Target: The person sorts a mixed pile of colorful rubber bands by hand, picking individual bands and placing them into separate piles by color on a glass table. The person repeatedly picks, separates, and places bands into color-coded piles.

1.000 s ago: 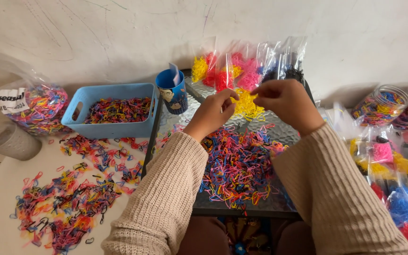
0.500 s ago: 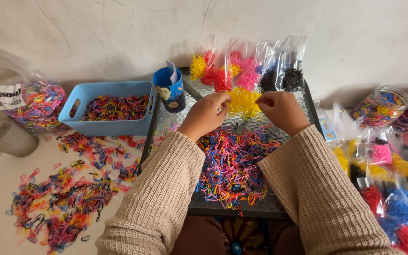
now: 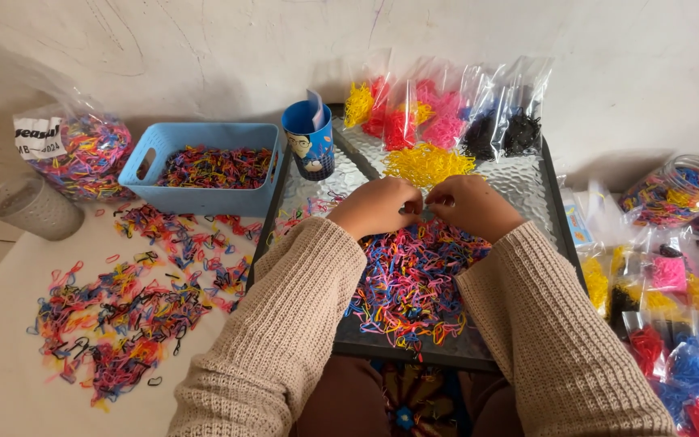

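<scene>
My left hand (image 3: 378, 206) and my right hand (image 3: 471, 206) meet fingertip to fingertip at the far edge of a heap of mixed coloured elastic bands (image 3: 410, 283) on a silver tray (image 3: 519, 174). Both have their fingers curled in, pinching a small bluish band between them. A separate pile of yellow bands (image 3: 426, 164) lies just beyond the hands. Beige knitted sleeves cover both forearms.
Clear bags of sorted bands (image 3: 446, 105) lean on the wall behind the tray. A blue cup (image 3: 311, 142) and a blue basket (image 3: 147, 182) of bands stand to the left, beside a full bag (image 3: 82, 154), a grey cup (image 3: 30, 208) and loose bands (image 3: 123, 299). A jar (image 3: 673, 190) and more bags (image 3: 673, 324) are on the right.
Both hands have drawn back from above the yellow pile towards me and come down together at the edge of the mixed heap.
</scene>
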